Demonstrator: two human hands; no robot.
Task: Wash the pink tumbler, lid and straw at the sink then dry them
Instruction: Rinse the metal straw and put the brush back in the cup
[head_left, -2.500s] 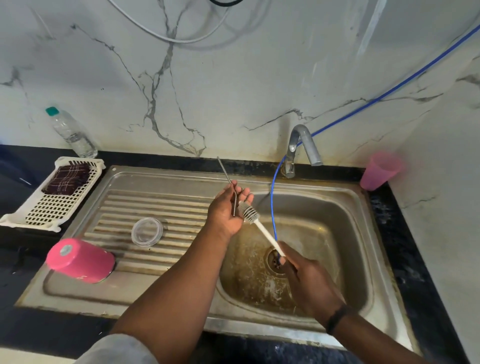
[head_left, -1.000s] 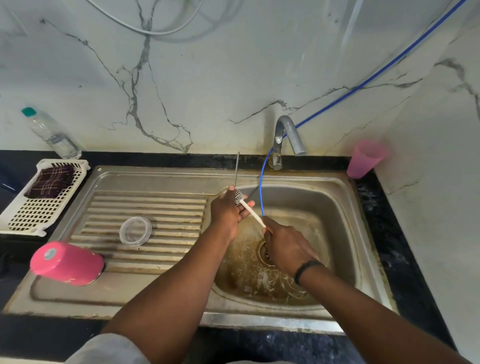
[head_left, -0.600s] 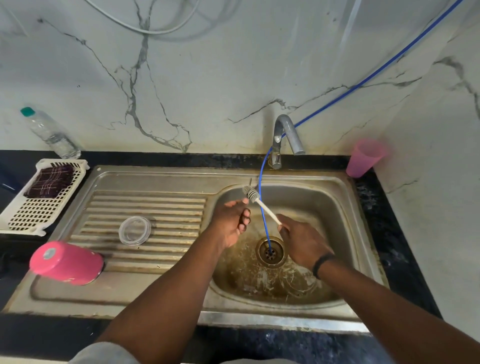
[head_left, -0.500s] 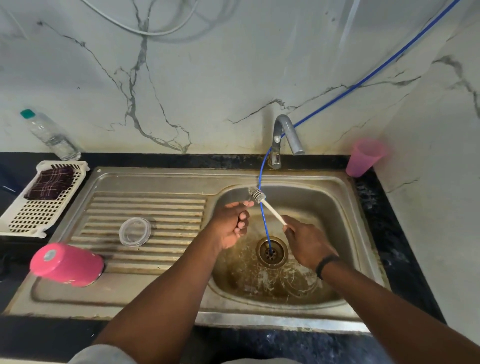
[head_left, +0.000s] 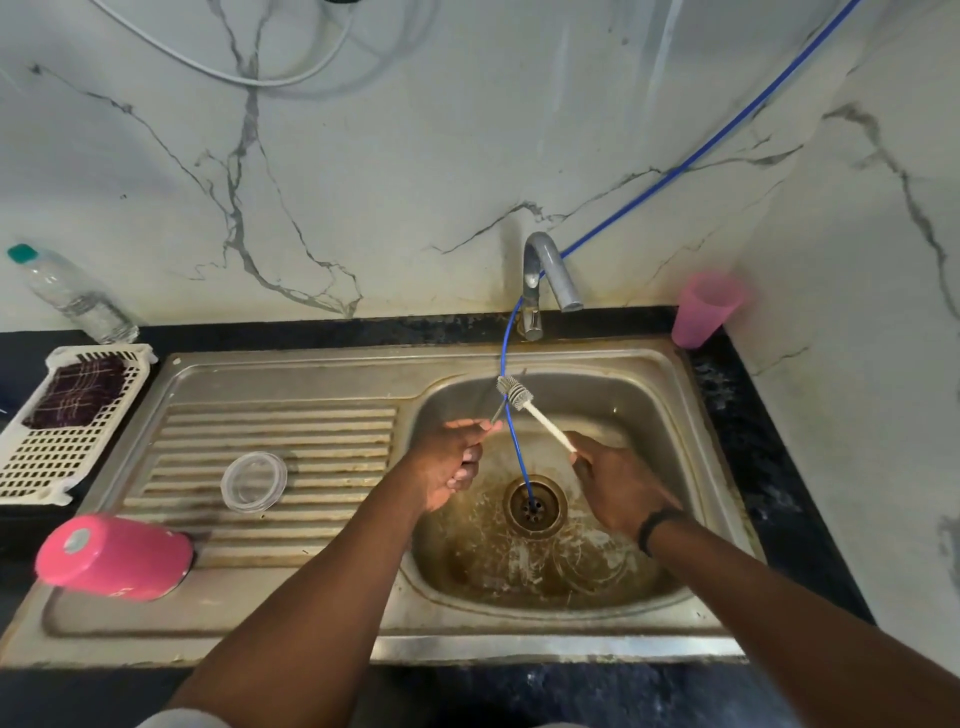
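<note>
Over the sink basin (head_left: 649, 415), the left hand (head_left: 447, 462) pinches the metal straw (head_left: 497, 413) while the right hand (head_left: 615, 483) grips a small brush (head_left: 524, 402) against it. The pink tumbler (head_left: 114, 556) and clear lid (head_left: 253, 481) lie on the drainboard (head_left: 311, 431); judging by this, drying remains.

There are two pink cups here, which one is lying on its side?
The pink tumbler at the front left of the drainboard, on its side. The paler pink cup stands upright in the back right corner of the counter.

both arms extended; left grip (head_left: 457, 457) pinching, right grip (head_left: 615, 480) curled.
</note>
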